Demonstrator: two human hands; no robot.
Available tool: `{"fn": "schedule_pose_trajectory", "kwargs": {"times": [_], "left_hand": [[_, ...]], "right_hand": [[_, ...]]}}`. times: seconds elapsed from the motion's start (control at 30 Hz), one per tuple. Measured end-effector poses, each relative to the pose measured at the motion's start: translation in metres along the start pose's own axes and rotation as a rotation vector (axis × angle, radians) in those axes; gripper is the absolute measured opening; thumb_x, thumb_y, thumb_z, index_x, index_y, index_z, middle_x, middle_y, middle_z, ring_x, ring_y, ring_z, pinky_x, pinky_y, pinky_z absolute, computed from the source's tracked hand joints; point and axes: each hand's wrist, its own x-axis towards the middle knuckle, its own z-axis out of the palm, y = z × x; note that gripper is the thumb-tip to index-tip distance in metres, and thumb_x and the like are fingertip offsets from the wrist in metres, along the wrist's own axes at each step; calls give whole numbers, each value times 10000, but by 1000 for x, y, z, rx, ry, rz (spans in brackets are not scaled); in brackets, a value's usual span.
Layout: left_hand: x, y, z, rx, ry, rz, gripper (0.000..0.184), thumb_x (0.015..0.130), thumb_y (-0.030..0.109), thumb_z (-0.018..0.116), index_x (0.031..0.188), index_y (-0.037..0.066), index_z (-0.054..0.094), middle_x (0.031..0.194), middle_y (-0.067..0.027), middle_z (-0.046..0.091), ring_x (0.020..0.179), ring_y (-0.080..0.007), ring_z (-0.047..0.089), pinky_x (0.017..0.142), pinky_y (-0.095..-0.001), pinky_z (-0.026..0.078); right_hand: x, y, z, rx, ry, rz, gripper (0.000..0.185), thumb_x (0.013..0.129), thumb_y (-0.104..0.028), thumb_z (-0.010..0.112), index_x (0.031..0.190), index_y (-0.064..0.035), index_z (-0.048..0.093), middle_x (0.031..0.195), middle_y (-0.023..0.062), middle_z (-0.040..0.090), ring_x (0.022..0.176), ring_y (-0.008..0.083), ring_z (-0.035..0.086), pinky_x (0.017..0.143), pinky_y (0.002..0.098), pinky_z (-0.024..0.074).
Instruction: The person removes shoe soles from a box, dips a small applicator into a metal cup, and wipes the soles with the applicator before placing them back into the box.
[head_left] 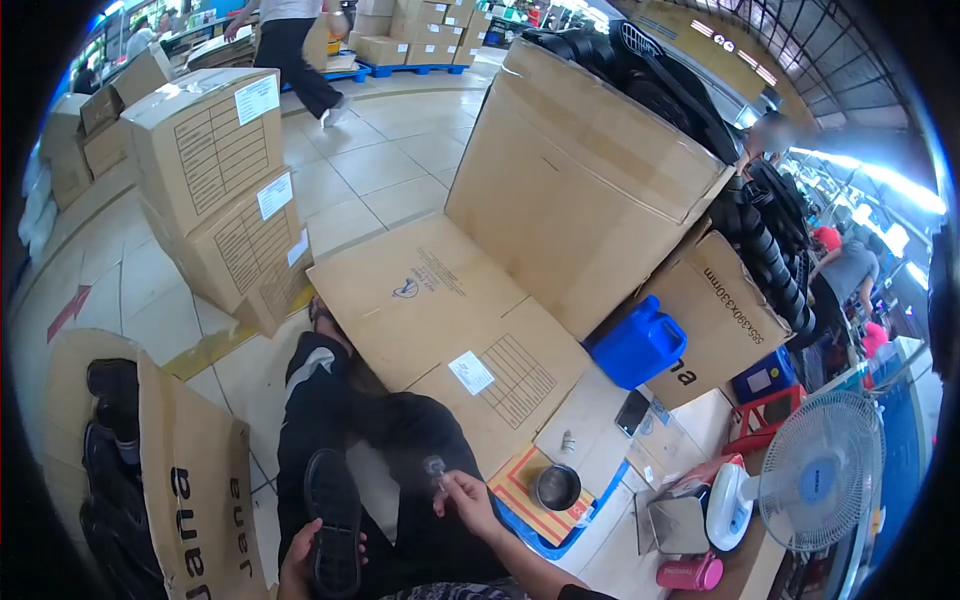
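Observation:
My left hand [299, 556] grips a black shoe [333, 500] near its lower end, the dark sole turned up toward me. The shoe is upright in front of my lap. To the right, my right hand [467, 500] pinches a small, partly clear object [434, 467] between thumb and fingers; its kind is too small to make out. The right hand is above my dark-trousered leg, apart from the shoe. Near that hand, a round metal bowl [557, 487] with a dark inside rests on an orange-patterned sheet [518, 477].
An open carton [200, 480] of black shoes stands at left. Flattened cardboard [440, 310] lies ahead, below a big carton [580, 170]. At right are a blue jug [638, 342], a phone [632, 412], a fan [820, 470] and a pink bottle [690, 572]. People are farther off.

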Motion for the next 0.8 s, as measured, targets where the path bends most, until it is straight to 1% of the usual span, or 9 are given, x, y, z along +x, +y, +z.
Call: {"fn": "schedule_pose_trajectory", "kwargs": {"times": [0.1,0.23,0.3,0.33,0.43,0.5,0.53,0.57,0.8], "left_hand": [[-6,3,11,192,4,18,680,914,453,332,1277,-121,365,1222,-246,506,1099,-415,516,952,-471,411],[-1,-1,5,101,74,6,660,922,433,330,1283,-119,360,1237,-236,501,1107,-393,519,954,-463,408],[0,2,-1,4,-194,-109,659,927,429,330,1288,-122,351,1256,-232,489,1124,-373,514,972,-457,396],[-3,3,-3,-6,-185,-88,659,927,429,330,1288,-122,351,1256,-232,489,1124,-373,514,972,-457,396],[-4,2,1,57,-162,-87,655,932,425,331,1294,-120,345,1262,-248,477,1127,-375,511,993,-478,377],[-6,1,5,77,-18,11,662,933,434,329,1296,-119,340,1264,-268,466,1121,-381,512,1003,-512,359],[-2,1,-6,-91,-139,-39,665,933,435,331,1295,-123,337,1261,-284,459,1117,-386,512,1001,-538,352],[-1,1,-6,-61,-155,-17,670,931,438,333,1291,-127,338,1255,-286,462,1112,-387,515,996,-538,357],[1,0,-2,5,-130,19,669,931,448,326,1276,-124,356,1221,-285,485,1084,-385,530,971,-538,381]], "right_hand": [[0,-1,5,5,11,4,292,952,-251,481,935,29,563,652,74,585,570,124,546,556,246,448],[-5,3,4,-5,58,15,282,966,-241,443,933,16,554,628,79,577,533,142,540,536,247,445],[-6,2,9,-61,50,-18,293,969,-241,434,928,24,553,622,83,575,525,138,530,533,245,441],[-6,1,12,-81,61,-28,296,969,-242,434,927,26,552,618,83,574,524,137,527,532,244,440],[-8,-1,21,-81,60,-47,271,953,-231,479,907,21,567,610,75,579,530,120,534,519,245,434],[-8,6,18,-46,48,-68,264,953,-231,483,909,15,569,613,66,582,532,116,541,517,242,433],[-8,9,16,-91,59,-61,261,952,-232,484,914,13,565,619,63,583,531,116,541,517,237,431],[-9,6,16,-113,53,-66,253,955,-224,473,919,11,556,621,66,578,530,117,539,520,233,431],[-8,-4,16,-123,25,-31,249,962,-232,455,916,-3,540,643,65,576,532,116,535,521,216,418]]}}
